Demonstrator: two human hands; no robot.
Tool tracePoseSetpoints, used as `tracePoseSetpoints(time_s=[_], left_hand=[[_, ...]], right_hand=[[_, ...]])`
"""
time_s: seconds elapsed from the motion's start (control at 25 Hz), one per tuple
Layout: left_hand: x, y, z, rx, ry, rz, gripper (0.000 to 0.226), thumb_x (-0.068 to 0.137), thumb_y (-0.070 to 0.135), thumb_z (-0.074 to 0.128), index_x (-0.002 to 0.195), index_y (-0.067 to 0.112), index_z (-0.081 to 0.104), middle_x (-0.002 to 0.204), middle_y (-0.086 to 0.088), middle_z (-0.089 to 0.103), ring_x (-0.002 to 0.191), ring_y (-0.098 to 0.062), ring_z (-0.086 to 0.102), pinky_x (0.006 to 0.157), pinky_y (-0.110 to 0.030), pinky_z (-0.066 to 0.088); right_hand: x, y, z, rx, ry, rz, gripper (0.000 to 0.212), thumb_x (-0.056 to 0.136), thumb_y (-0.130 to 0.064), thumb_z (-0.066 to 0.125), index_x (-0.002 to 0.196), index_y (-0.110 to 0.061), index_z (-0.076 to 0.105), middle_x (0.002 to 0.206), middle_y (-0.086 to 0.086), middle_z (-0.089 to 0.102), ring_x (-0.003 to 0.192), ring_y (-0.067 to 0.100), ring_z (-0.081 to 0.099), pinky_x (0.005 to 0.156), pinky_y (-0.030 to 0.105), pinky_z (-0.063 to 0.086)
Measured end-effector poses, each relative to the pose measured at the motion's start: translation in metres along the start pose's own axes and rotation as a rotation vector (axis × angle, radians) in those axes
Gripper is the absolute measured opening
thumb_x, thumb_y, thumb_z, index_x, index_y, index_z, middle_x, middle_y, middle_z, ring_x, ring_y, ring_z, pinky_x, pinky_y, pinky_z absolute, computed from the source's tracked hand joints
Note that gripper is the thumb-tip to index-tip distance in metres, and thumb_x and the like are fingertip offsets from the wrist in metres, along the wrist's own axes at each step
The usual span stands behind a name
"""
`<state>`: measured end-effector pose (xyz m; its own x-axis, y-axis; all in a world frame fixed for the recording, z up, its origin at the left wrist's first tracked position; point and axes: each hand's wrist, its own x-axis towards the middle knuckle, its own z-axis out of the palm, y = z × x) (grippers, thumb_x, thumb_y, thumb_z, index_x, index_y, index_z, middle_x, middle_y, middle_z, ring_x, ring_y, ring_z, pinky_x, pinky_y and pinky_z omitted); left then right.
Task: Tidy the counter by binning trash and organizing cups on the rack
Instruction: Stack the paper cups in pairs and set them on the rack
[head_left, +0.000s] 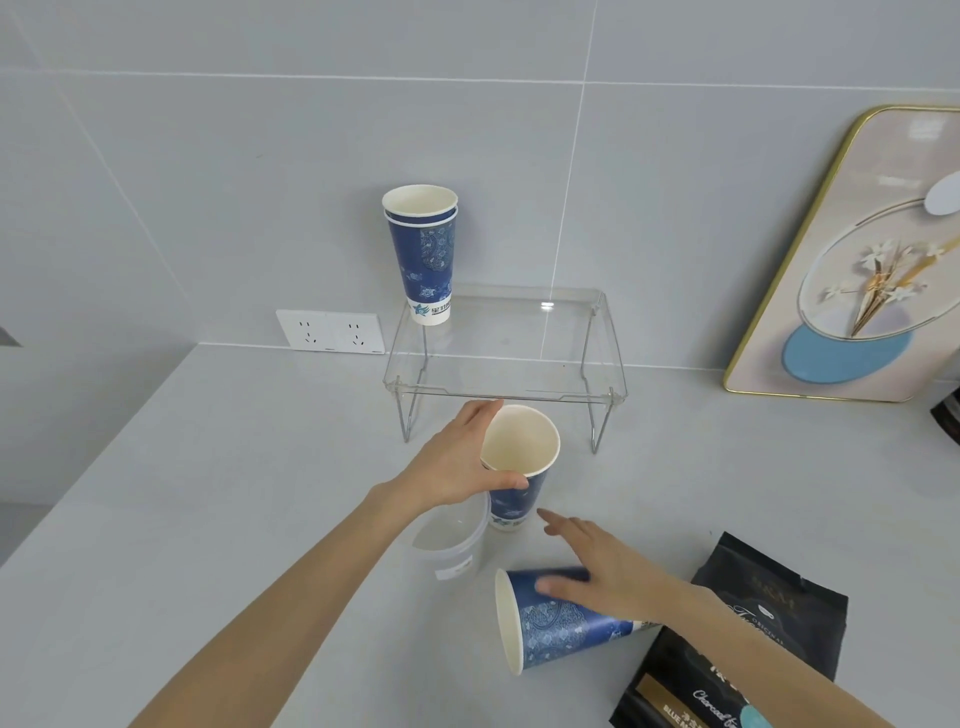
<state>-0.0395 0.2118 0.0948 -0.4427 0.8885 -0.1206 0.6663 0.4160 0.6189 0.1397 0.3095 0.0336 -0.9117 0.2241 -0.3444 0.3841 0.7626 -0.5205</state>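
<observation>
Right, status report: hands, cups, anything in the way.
Left hand gripping upright cup below rack. Right hand open on tipped cup. Stacked cups already on rack. Clear tub beside left wrist; rack front unobstructed.

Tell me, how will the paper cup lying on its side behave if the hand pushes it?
The tipped cup is tapered, so it would probably roll in a curve. It looks empty, so likely light and easily squashed. The right hand hovers over it, open.
</observation>
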Motion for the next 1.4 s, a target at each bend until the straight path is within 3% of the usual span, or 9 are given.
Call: tracePoseSetpoints(time_s=[0.16, 0.36, 0.56, 0.68, 0.92, 1.04, 1.12, 1.24, 1.4], left_hand=[[-0.001, 0.0, 0.001, -0.017, 0.012, -0.025, 0.089, 0.068, 0.036, 0.075, 0.14, 0.02, 0.025, 0.146, 0.002, 0.029, 0.129, -0.021, 0.039, 0.105, -0.037, 0.037], [-0.004, -0.001, 0.002, -0.027, 0.034, -0.01, 0.086, 0.069, 0.036, 0.075, 0.139, 0.021, 0.026, 0.147, 0.002, 0.03, 0.13, -0.021, 0.038, 0.104, -0.035, 0.035], [-0.004, -0.002, 0.003, -0.054, 0.053, -0.001, 0.086, 0.069, 0.035, 0.075, 0.139, 0.022, 0.027, 0.146, 0.002, 0.032, 0.13, -0.02, 0.038, 0.103, -0.033, 0.034], [-0.005, -0.004, 0.002, -0.077, 0.054, 0.004, 0.085, 0.069, 0.035, 0.075, 0.139, 0.022, 0.027, 0.146, 0.002, 0.032, 0.13, -0.019, 0.037, 0.103, -0.031, 0.033], [-0.006, -0.006, 0.0, -0.113, 0.021, 0.013, 0.086, 0.07, 0.034, 0.075, 0.141, 0.021, 0.027, 0.149, 0.003, 0.032, 0.131, -0.018, 0.038, 0.108, -0.032, 0.034], [-0.007, -0.004, 0.0, -0.114, 0.014, 0.009, 0.085, 0.07, 0.034, 0.075, 0.14, 0.021, 0.027, 0.148, 0.003, 0.033, 0.129, -0.02, 0.039, 0.108, -0.034, 0.035], [-0.008, -0.003, -0.001, -0.137, 0.017, 0.004, 0.084, 0.07, 0.032, 0.075, 0.139, 0.022, 0.028, 0.148, 0.002, 0.034, 0.129, -0.02, 0.039, 0.108, -0.036, 0.035], [-0.009, -0.002, -0.002, -0.189, 0.023, 0.008, 0.081, 0.069, 0.029, 0.077, 0.136, 0.023, 0.032, 0.145, 0.002, 0.038, 0.128, -0.02, 0.041, 0.107, -0.037, 0.037], [-0.01, 0.0, -0.002, -0.253, 0.028, 0.007, 0.077, 0.068, 0.025, 0.078, 0.132, 0.021, 0.036, 0.138, -0.001, 0.047, 0.121, -0.019, 0.048, 0.098, -0.03, 0.04]], right_hand=[[-0.009, 0.002, 0.011, -0.205, -0.142, -0.079, 0.086, 0.075, -0.056, 0.06, 0.142, -0.027, 0.014, 0.146, 0.0, 0.034, 0.134, 0.019, 0.03, 0.114, 0.032, 0.02], [-0.013, 0.002, 0.008, -0.138, -0.037, -0.046, 0.081, 0.073, -0.052, 0.064, 0.138, -0.028, 0.023, 0.143, -0.004, 0.039, 0.129, 0.015, 0.036, 0.111, 0.031, 0.026], [-0.028, -0.005, -0.027, 0.192, 0.085, -0.02, 0.076, 0.065, -0.047, 0.073, 0.126, -0.032, 0.031, 0.124, -0.009, 0.05, 0.113, 0.01, 0.05, 0.088, 0.01, 0.04], [-0.038, -0.015, -0.052, 0.338, 0.149, -0.026, 0.073, 0.051, -0.061, 0.062, 0.113, -0.038, 0.031, 0.112, -0.012, 0.052, 0.098, 0.002, 0.054, 0.07, 0.001, 0.047], [-0.048, -0.032, -0.102, 0.688, 0.305, -0.103, 0.089, 0.029, -0.086, 0.059, 0.101, -0.036, 0.047, 0.108, -0.011, 0.061, 0.092, -0.002, 0.066, 0.07, 0.011, 0.055], [-0.038, -0.042, -0.125, 0.77, 0.447, -0.129, 0.088, 0.034, -0.085, 0.06, 0.105, -0.036, 0.047, 0.113, -0.009, 0.06, 0.103, 0.009, 0.062, 0.086, 0.023, 0.054], [-0.026, -0.052, -0.135, 0.81, 0.552, -0.151, 0.071, 0.056, -0.069, 0.064, 0.11, -0.028, 0.046, 0.111, -0.011, 0.059, 0.101, 0.003, 0.06, 0.091, 0.027, 0.05], [-0.008, -0.066, -0.134, 0.852, 0.663, -0.188, 0.035, 0.084, -0.02, 0.056, 0.116, -0.019, 0.041, 0.105, -0.014, 0.057, 0.087, -0.013, 0.06, 0.08, 0.01, 0.052], [0.009, -0.062, -0.108, 0.853, 0.631, -0.158, 0.052, 0.081, -0.006, 0.061, 0.125, -0.016, 0.036, 0.117, -0.005, 0.051, 0.105, 0.008, 0.054, 0.074, 0.005, 0.052]])
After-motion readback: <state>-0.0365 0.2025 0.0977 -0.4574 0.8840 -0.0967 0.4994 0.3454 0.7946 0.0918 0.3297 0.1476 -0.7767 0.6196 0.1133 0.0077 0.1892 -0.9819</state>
